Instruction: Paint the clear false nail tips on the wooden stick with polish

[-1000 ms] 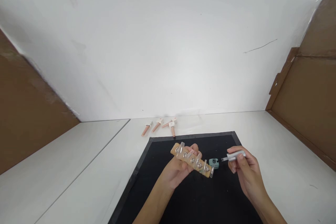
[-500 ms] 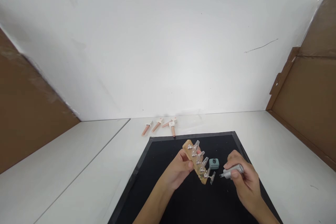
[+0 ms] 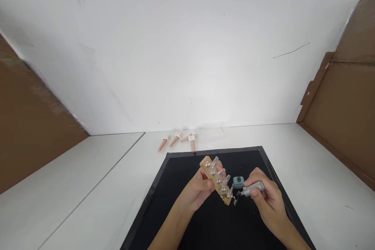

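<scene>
My left hand (image 3: 197, 191) grips a tan, bar-shaped holder (image 3: 216, 181) by its side, tilted above a black mat. Along the holder stand several clear, nail-shaped tips (image 3: 220, 173) on small shiny balls. My right hand (image 3: 268, 195) is closed on a silver-capped brush (image 3: 253, 189), whose dark tip is at or very near the lowest clear piece; contact is hard to tell. Between the hands, on the mat, sits a small teal bottle (image 3: 238, 181) with a dark round opening on top.
Several pink-handled items with white tops (image 3: 176, 139) lie behind the black mat (image 3: 155, 199) on the white table (image 3: 111, 187). Brown cardboard panels stand at the left (image 3: 32, 125) and right (image 3: 345, 113), with a white wall at the back.
My right hand has moved left with the brush, bringing its tip to the lowest clear piece. The holder in my left hand has shifted slightly left at its upper end.
</scene>
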The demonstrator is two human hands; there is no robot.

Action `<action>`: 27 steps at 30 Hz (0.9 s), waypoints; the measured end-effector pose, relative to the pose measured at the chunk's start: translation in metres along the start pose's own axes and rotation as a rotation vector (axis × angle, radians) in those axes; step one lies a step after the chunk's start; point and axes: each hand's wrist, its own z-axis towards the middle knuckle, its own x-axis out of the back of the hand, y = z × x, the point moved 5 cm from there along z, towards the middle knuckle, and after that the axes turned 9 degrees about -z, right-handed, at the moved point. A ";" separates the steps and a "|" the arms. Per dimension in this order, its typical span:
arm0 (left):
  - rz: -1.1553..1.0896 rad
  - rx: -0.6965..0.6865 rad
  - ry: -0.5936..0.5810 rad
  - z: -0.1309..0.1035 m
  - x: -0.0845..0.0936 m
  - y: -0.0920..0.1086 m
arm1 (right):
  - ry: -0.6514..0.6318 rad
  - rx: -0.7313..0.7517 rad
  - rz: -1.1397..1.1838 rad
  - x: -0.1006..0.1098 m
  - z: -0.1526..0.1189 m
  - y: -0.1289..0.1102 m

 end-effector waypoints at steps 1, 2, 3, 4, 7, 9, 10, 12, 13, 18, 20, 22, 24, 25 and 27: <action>-0.002 -0.001 -0.003 0.000 0.000 0.000 | 0.019 -0.011 -0.011 0.001 0.000 0.001; -0.004 -0.002 -0.004 -0.001 0.000 0.000 | 0.037 -0.025 -0.018 0.002 0.000 0.002; -0.006 -0.002 -0.002 -0.001 0.001 0.000 | 0.055 -0.039 -0.019 0.004 0.000 0.003; -0.008 -0.002 0.000 -0.002 0.001 0.000 | 0.070 -0.053 -0.014 0.005 -0.001 0.004; -0.017 0.001 0.004 -0.002 0.000 0.002 | 0.087 -0.073 0.032 0.006 0.000 0.004; -0.020 0.002 0.005 -0.002 -0.001 0.002 | 0.054 -0.066 0.077 0.004 0.000 0.002; -0.021 0.002 0.007 -0.002 -0.001 0.002 | 0.028 -0.059 0.098 0.003 0.001 0.001; -0.023 0.002 0.011 -0.001 -0.002 0.002 | -0.026 -0.051 0.129 -0.001 0.001 -0.001; -0.025 0.000 0.010 -0.001 -0.002 0.002 | -0.046 -0.054 0.136 -0.003 0.001 -0.001; -0.020 0.001 -0.014 0.000 -0.005 0.000 | -0.022 -0.135 0.076 -0.004 -0.001 0.007; -0.014 0.004 -0.024 -0.001 -0.004 0.000 | 0.024 -0.178 0.035 0.000 -0.001 0.011; -0.010 0.004 -0.031 -0.002 -0.002 -0.001 | 0.076 -0.213 0.008 0.004 -0.001 0.013; -0.005 0.003 -0.032 -0.002 0.000 0.000 | 0.111 -0.228 0.013 0.006 -0.001 0.014; -0.003 0.003 -0.031 -0.002 0.000 0.000 | 0.111 -0.224 0.030 0.007 -0.001 0.013; -0.001 0.001 -0.026 -0.002 0.001 0.000 | 0.074 -0.193 0.083 0.005 -0.001 0.011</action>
